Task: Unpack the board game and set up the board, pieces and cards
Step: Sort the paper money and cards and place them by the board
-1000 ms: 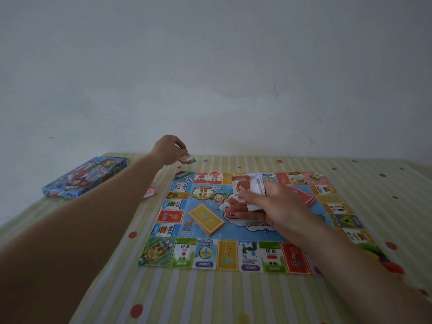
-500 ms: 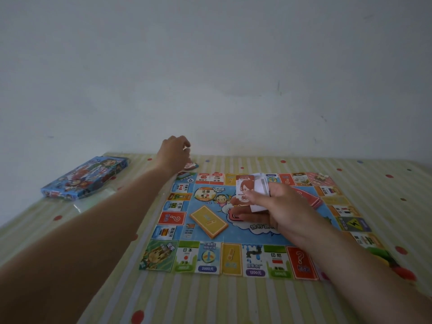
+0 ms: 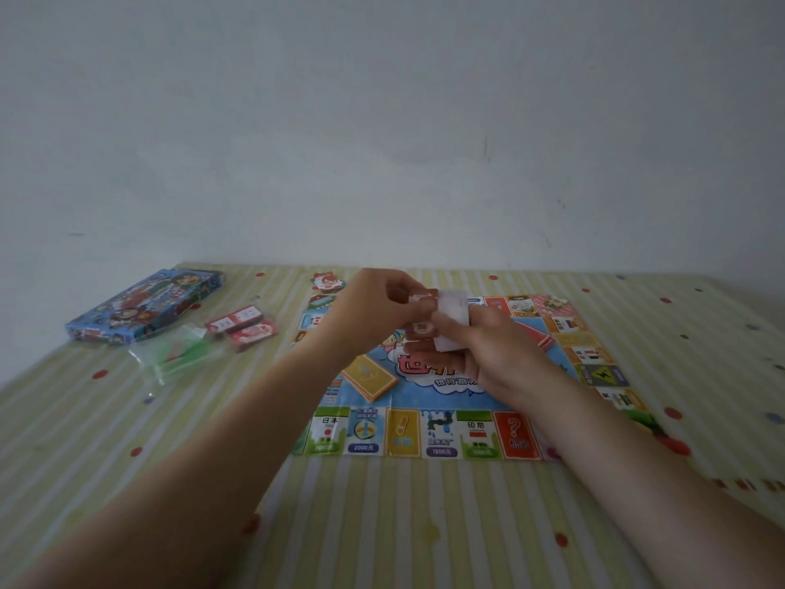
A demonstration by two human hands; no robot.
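far left, the game box [image 3: 144, 308] lies on the striped cloth [image 3: 382, 525], with a clear bag [image 3: 182, 354] and two red card packs [image 3: 242, 329] just beside it. above the middle of the board [image 3: 514, 433], the left hand [image 3: 374, 312] pinches a card at the far left corner of the card stack [image 3: 452, 323]. the right hand [image 3: 497, 359] grips the stack from below, long axis roughly near to far. judged exit for the card: leftward, the left hand's side. a plain wall [image 3: 382, 121] stands behind.
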